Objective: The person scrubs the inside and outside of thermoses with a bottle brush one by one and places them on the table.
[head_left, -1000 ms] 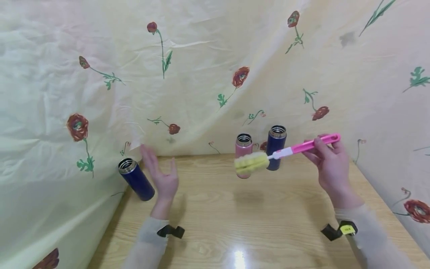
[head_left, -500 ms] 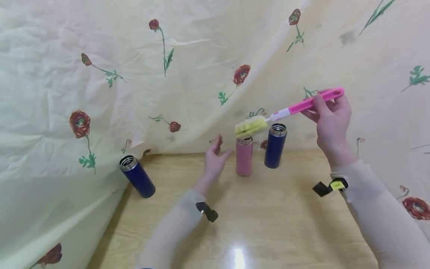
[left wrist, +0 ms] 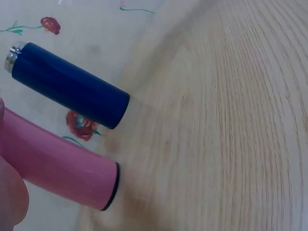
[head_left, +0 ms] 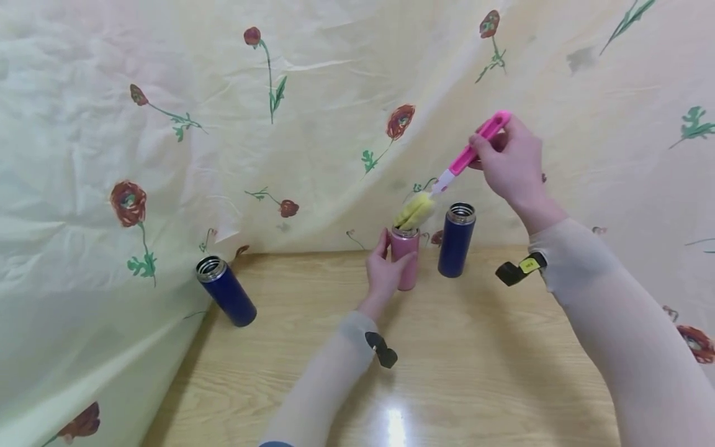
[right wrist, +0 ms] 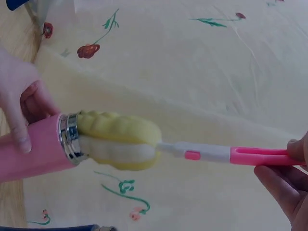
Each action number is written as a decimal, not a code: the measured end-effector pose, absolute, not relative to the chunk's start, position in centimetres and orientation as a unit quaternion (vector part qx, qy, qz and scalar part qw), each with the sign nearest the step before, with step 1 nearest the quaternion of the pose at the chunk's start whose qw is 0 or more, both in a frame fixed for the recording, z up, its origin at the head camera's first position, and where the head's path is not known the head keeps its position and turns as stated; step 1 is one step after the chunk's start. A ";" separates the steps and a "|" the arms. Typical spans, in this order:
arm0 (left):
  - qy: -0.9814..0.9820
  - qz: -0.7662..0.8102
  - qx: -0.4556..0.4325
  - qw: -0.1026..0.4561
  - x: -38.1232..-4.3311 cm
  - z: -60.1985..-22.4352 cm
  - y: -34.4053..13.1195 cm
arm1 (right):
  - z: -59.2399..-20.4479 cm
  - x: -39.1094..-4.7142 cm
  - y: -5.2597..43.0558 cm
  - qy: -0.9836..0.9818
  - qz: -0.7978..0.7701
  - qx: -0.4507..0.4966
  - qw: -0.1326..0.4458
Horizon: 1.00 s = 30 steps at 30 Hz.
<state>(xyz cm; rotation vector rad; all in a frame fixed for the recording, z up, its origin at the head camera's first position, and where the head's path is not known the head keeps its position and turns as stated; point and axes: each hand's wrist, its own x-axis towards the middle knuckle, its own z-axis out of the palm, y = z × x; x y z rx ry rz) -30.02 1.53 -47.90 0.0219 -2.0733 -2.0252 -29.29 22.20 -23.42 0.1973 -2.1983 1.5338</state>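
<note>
My right hand pinches the pink handle of a sponge bottle brush. The brush's yellow and white sponge head has its tip in the steel mouth of a pink thermos bottle; most of the sponge is still outside. Round the side of that bottle, my left hand grips with thumb and fingers. In the left wrist view the pink bottle appears at lower left, its base near or on the table. The brush slants down leftward from my right hand.
A dark blue lidless bottle stands just right of the pink one. Another blue bottle is at the table's left side. A floral cloth hangs behind the wooden table.
My left hand has moved right from beside the left blue bottle and taken hold of the pink bottle. The brush has risen, tilted steeper, and its tip has entered the bottle mouth.
</note>
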 end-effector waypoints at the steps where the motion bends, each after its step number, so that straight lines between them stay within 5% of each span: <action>1: -0.710 -0.694 0.010 0.119 -30.1 -48.1 1.7 | -23.2 -29.2 21.7 -0.817 0.525 0.076 0.227; 12: -0.680 -0.722 0.003 0.129 -30.2 -49.7 1.7 | -22.1 -28.6 17.1 -0.895 0.330 0.133 0.268; 30: -0.656 -0.748 -0.008 0.105 -30.8 -50.5 1.1 | -23.6 -29.4 15.6 -0.891 0.368 0.194 0.180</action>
